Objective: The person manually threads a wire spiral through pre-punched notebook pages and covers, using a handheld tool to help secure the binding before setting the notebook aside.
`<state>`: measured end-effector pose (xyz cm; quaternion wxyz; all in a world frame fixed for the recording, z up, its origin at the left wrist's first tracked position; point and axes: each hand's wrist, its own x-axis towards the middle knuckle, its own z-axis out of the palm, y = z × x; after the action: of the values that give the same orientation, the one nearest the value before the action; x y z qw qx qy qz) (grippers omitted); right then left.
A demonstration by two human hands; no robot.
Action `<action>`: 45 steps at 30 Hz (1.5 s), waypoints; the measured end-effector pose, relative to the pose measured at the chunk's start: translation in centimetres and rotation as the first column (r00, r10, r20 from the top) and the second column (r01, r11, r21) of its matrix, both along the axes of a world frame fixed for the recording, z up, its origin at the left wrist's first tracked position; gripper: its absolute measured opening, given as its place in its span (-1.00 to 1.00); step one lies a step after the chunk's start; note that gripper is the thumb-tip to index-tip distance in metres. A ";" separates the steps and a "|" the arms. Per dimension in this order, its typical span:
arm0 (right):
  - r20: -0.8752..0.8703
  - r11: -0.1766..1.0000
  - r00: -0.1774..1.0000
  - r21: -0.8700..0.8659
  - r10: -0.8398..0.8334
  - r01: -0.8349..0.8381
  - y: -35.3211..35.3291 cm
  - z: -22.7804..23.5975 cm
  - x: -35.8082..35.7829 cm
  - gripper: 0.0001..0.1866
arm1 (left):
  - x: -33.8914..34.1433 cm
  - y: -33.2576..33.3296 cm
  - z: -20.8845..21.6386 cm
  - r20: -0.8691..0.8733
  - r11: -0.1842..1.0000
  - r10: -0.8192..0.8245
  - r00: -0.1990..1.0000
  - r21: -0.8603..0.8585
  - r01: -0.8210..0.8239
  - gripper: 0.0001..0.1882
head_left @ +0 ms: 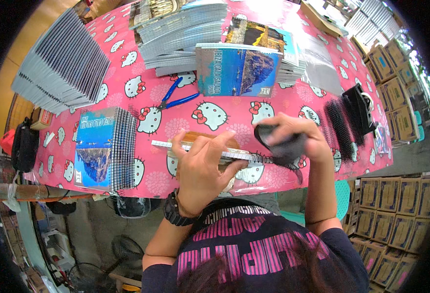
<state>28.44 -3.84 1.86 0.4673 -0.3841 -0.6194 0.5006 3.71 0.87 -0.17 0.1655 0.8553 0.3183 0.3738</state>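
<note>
- White-edged notebook (237, 155) sat mid-frame, pinched in the left hand (200, 158)
- Right hand (300, 129) curled round some blurry black thing (287, 146), can't tell what
- Looked like spine-coiling tbh; next move probably called for steady pages

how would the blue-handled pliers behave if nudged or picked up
The blue-handled pliers would probably slide rather than roll, lying flat on the pink patterned tablecloth. With the handles spread, one might swing if only the other is lifted.

brt, light top R | glare on tabletop (293, 102) | R hand (295, 132) blurred | edges bent
</note>
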 end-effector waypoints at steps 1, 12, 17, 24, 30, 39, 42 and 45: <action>-0.014 0.997 0.998 0.041 0.062 -0.061 0.3 -0.1 0.2 -0.22 | 0.0 0.0 -0.1 -0.008 1.000 -0.003 1.000 -0.015 0.003 -0.50; 0.058 0.964 0.963 0.048 -0.263 0.260 -1.3 -0.9 1.2 -0.09 | 1.8 0.2 1.2 -0.086 0.959 -0.280 0.956 0.011 0.282 -0.76; 0.057 0.962 0.960 0.024 -0.273 0.272 -1.6 -1.6 1.2 -0.15 | 1.6 0.4 1.6 -0.107 0.948 -0.318 0.942 -0.065 0.312 -0.76; 0.101 0.950 0.947 -0.039 -0.306 0.311 -1.8 -5.0 3.0 -0.22 | 1.9 0.2 2.5 -0.088 0.935 -0.347 0.934 -0.108 0.338 -0.82; 0.087 0.935 0.938 -0.093 -0.334 0.342 -3.2 -9.0 4.1 -0.29 | 2.2 0.0 2.4 -0.067 0.925 -0.350 0.934 -0.184 0.333 -0.81; -0.178 0.951 0.939 -0.152 -0.295 0.270 -3.1 -9.8 1.9 -0.13 | 2.4 -0.1 2.3 -0.192 0.966 -0.256 0.947 -0.066 0.248 -0.76; -0.277 0.967 0.934 -0.177 -0.225 0.181 -2.4 -7.8 0.2 -0.06 | 1.9 0.0 1.4 -0.248 0.972 -0.221 0.943 0.026 0.234 -0.70; -0.243 0.973 0.944 -0.111 -0.224 0.203 -2.0 -6.3 -0.1 -0.08 | 1.5 -0.2 1.8 -0.147 0.995 -0.067 0.987 0.065 0.077 -0.68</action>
<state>28.29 -5.80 -4.48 0.5773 -0.4013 -0.4874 0.5178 5.26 0.65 1.58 0.1252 0.8965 0.2849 0.3153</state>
